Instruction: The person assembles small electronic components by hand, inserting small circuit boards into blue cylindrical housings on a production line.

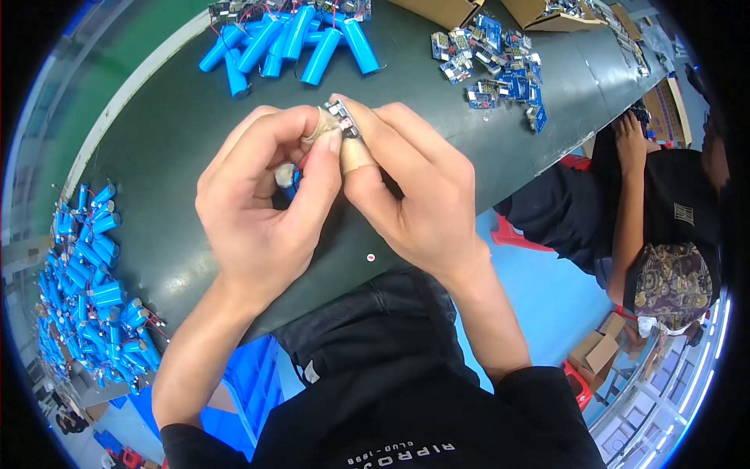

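Note:
Over the near part of the table, both hands meet at a small circuit board [344, 119] with metal connectors along its edge. My left hand [254, 199] pinches one side of the board between thumb and index finger. A blue cylindrical battery cell [289, 180] sits inside its curled fingers, mostly hidden, with a bit of red wire beside it. My right hand [426, 187] is closed on the board's other side, thumb below and index finger along the top. Tan finger covers wrap some fingertips. How the board and cell are joined is hidden.
Blue cells with boards [301, 43] lie at the far side; a large heap of wired blue cells [98, 273] is at left. Loose blue circuit boards [500, 66] lie far right near cardboard boxes [551, 14]. A small round sticker [371, 257] rests on the dark table [422, 86]. A co-worker [625, 195] sits right.

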Motion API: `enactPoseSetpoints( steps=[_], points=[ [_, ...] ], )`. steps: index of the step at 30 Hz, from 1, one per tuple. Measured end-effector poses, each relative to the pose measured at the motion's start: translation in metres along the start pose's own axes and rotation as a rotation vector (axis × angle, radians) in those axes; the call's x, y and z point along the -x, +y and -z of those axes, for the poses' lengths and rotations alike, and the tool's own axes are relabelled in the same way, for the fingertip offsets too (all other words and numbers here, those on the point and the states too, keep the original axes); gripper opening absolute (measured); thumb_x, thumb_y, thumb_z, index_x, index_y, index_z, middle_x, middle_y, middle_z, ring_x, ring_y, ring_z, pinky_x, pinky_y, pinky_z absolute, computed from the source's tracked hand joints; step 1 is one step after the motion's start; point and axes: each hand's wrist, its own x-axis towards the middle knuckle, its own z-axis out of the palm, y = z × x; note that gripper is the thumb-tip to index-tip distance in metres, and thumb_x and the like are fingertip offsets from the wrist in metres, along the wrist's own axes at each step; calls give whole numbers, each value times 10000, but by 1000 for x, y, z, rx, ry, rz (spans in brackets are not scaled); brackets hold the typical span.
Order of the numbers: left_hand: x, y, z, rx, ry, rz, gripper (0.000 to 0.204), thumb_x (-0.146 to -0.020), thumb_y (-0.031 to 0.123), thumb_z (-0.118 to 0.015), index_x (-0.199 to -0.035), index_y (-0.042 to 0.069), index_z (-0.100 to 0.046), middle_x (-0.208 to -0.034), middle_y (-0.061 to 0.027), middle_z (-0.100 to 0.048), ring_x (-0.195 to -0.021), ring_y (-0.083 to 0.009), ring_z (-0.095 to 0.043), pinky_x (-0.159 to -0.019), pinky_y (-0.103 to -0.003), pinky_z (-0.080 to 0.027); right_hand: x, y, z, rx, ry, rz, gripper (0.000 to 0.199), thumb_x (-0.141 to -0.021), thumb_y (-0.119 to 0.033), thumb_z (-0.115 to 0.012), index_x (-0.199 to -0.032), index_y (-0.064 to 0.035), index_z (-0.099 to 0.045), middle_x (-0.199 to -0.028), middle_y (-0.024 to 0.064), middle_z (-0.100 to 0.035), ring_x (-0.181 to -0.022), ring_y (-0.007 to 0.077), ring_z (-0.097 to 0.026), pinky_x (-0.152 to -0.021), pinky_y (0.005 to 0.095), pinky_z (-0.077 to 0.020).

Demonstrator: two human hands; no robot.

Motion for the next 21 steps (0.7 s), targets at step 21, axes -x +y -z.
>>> enactPoseSetpoints(
  steps=[21],
  points=[
    [-5, -6, 1, -114, -10, -132, 125, -800, -51, -695, -912, -64, -640, -788, -66, -623, -689, -95, -573, -610, -221, -458, -2, -5, 2, 75, -18, -70, 310, -823, 7, -646, -1131, 24, -664, -832, 108, -615, -643, 201, -587, -585, 299, -479]
  ],
)
